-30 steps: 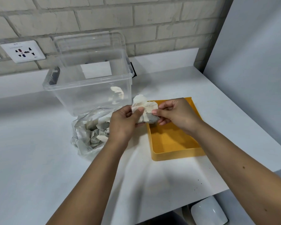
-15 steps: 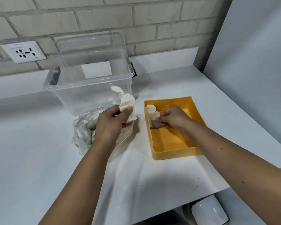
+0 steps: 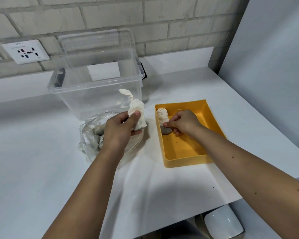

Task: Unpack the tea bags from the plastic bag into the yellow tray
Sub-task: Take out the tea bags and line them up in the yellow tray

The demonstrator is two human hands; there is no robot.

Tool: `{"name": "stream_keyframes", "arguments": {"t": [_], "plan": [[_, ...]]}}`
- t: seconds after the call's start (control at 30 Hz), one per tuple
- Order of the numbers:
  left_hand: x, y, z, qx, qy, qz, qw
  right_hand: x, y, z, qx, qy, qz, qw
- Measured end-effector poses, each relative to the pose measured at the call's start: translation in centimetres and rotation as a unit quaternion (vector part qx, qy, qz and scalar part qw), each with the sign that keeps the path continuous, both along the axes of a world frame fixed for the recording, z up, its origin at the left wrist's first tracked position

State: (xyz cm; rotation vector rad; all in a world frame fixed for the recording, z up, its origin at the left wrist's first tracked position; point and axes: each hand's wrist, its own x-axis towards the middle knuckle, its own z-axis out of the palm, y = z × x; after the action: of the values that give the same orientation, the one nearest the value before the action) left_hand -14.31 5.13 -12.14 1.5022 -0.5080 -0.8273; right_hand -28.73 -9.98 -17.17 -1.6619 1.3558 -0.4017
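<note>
From the head view, my right hand (image 3: 183, 122) sits inside the yellow tray (image 3: 185, 159), its fingers (image 3: 167, 124) pinched on a tea bag (image 3: 163, 116) at the tray's near-left wall. My left hand (image 3: 118, 131) grips a second tea bag (image 3: 138, 112) just above the crumpled plastic bag (image 3: 91, 135) on the table (image 3: 33, 169). More bags show through the film, though I can't count them. These look light, soft and easily torn, I judge, so I'd pinch gently at the folded paper top, not the filled belly.
</note>
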Motion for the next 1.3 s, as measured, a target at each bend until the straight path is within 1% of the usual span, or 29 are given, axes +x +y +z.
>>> {"name": "stream_keyframes", "arguments": {"t": [0.1,0.2,0.27,0.33,0.37,0.4,0.47,0.5,0.57,0.63,0.7,0.87,0.97,1.03,1.17,1.3], "plan": [[0.1,0.1,0.0,-0.012,0.003,-0.007,1.000,-0.1,0.3,0.2,0.054,-0.026,-0.011,0.998],[0.3,0.0,-0.2,-0.013,0.013,-0.014,1.000,-0.2,0.7,0.2,0.063,-0.030,0.005,0.998],[0.4,0.0,-0.2,-0.012,0.033,-0.024,0.999,-0.3,0.9,0.9,0.027,0.000,0.020,0.999],[0.5,0.1,-0.1,-0.012,0.063,-0.043,0.997,-0.7,1.1,2.5,-0.048,0.026,0.015,0.998],[0.4,0.2,0.1,-0.012,0.084,-0.053,0.995,-1.1,1.5,3.6,-0.078,0.008,0.005,0.997],[0.3,0.2,0.1,-0.014,0.102,-0.061,0.993,-1.5,2.0,4.9,-0.092,-0.029,0.000,0.995],[-0.1,0.2,0.2,-0.014,0.114,-0.075,0.991,-2.0,3.5,6.9,-0.072,-0.116,0.014,0.991],[-0.4,0.1,0.3,-0.012,0.110,-0.082,0.990,-2.0,4.3,7.6,-0.051,-0.138,0.032,0.989],[-1.1,-0.1,0.5,-0.012,0.097,-0.097,0.990,-1.5,5.4,8.0,-0.037,-0.130,0.063,0.989],[-1.7,-0.3,0.8,-0.017,0.091,-0.103,0.990,-1.1,5.7,8.0,-0.047,-0.114,0.067,0.990],[-1.9,-0.4,1.0,-0.023,0.096,-0.099,0.990,-1.1,5.6,8.4,-0.048,-0.118,0.069,0.990],[-1.7,-0.5,1.1,-0.042,0.156,-0.095,0.982,-1.7,5.1,9.0,-0.058,-0.133,0.066,0.987],[-1.7,-0.4,1.3,-0.047,0.192,-0.132,0.971,-2.0,5.2,8.8,-0.054,-0.144,0.080,0.985],[-1.8,-0.4,1.4,-0.037,0.183,-0.152,0.971,-2.2,5.4,8.7,-0.065,-0.129,0.105,0.984],[-1.9,-0.6,1.4,-0.035,0.152,-0.116,0.981,-2.2,5.4,8.5,-0.073,-0.130,0.110,0.983],[-1.5,-0.6,1.5,-0.060,0.179,-0.095,0.977,-2.6,5.4,8.5,-0.074,-0.132,0.109,0.983]]}}
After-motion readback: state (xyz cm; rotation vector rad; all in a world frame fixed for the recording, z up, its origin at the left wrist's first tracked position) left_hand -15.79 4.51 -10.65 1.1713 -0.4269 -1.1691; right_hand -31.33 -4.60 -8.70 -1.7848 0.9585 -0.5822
